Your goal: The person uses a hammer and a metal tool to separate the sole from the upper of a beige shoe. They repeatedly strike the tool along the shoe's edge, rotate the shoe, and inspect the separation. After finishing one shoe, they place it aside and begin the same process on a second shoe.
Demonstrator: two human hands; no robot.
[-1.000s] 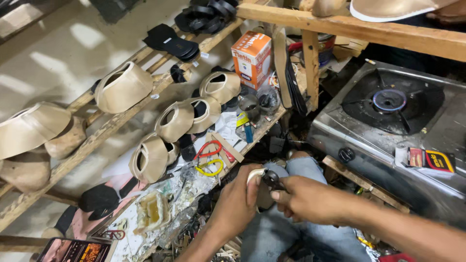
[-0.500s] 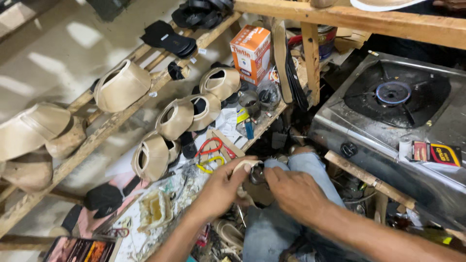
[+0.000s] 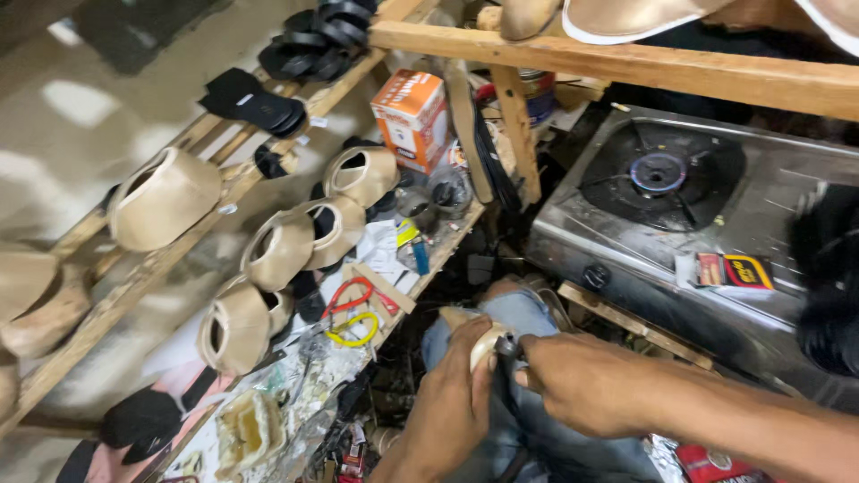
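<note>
Head view: we hold a pale beige sole piece [image 3: 476, 338] over our lap, above a knee in blue jeans [image 3: 519, 313]. It is small, curved and light-edged. Our left hand [image 3: 452, 407] curls around it from below; our right hand [image 3: 582, 380] is closed on a dark tool [image 3: 506, 351] touching the piece. Beside us, near the counter's [image 3: 385, 268] edge, we count four beige shoe uppers [image 3: 277, 246], one red loop and one yellow loop [image 3: 353, 331]. An orange box [image 3: 412, 116] stands at the far end. One gas stove [image 3: 680, 206] sits right.
</note>
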